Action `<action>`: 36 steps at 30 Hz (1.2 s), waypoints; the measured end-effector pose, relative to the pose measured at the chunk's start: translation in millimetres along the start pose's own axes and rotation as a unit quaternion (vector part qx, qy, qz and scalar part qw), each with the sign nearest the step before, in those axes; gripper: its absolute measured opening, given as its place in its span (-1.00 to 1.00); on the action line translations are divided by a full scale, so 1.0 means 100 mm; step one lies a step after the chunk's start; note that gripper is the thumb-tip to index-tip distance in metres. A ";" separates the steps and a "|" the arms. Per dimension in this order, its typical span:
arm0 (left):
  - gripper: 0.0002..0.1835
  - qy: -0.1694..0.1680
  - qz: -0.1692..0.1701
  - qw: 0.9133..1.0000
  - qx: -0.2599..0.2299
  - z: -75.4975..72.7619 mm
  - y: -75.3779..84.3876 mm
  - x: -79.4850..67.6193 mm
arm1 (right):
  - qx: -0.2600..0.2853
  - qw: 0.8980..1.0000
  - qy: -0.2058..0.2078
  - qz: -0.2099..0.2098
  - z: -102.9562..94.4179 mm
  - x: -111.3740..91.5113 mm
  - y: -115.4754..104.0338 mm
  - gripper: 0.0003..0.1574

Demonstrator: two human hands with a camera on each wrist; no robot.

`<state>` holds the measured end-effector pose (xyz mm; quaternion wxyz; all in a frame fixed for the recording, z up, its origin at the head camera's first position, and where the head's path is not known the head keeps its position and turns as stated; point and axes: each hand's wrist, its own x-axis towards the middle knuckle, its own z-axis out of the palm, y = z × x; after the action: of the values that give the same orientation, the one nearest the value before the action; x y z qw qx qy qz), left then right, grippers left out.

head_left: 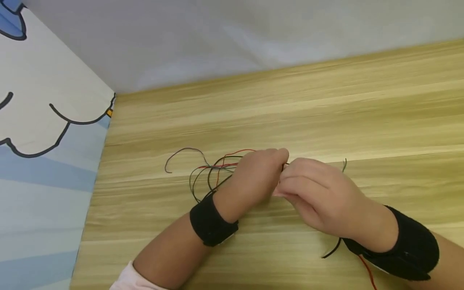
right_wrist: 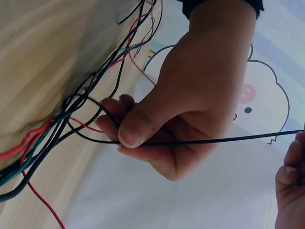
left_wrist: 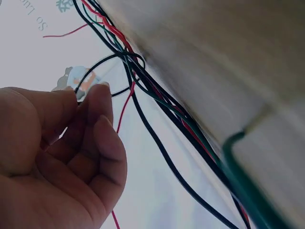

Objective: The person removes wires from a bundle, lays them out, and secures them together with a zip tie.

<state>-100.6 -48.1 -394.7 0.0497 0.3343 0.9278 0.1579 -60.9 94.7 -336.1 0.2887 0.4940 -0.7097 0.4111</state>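
My left hand [head_left: 253, 173] pinches a thin black wire [right_wrist: 214, 141] between thumb and fingertip. From there, the wire runs taut to my right hand [head_left: 322, 193], whose fingertips grip it at the right edge of the right wrist view. Part of this black wire forms a loop [left_wrist: 97, 62] round a bundle of black, red and green wires [left_wrist: 188, 132]. In the head view the hands nearly meet, with only a short bit of black wire showing between them. They hide the middle of the bundle.
Loose wire coils [head_left: 209, 177] spread on the wood-grain table [head_left: 290, 117] left of the left hand. A green wire end [head_left: 345, 164], a black wire end [head_left: 331, 250] and a red wire [head_left: 367, 270] stick out around the right hand. A cloud-patterned panel [head_left: 47, 193] borders the left side.
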 end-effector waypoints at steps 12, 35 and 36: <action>-0.80 0.030 0.020 0.999 -0.003 0.05 -0.01 -0.04 | -0.005 1.000 0.010 -0.020 0.06 0.00 0.03 -0.72; -0.78 0.023 0.008 1.000 -0.001 0.04 0.01 -0.02 | -0.008 0.999 -0.053 0.007 0.04 -0.08 0.02 -0.70; -0.78 0.021 0.007 1.000 0.000 0.04 0.01 -0.01 | -0.008 0.999 -0.051 0.007 0.04 -0.08 0.02 -0.70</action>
<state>-97.9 -47.0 -398.4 0.0293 0.3373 0.9263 0.1655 -59.7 95.2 -345.3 0.2530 0.5074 -0.7300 0.3817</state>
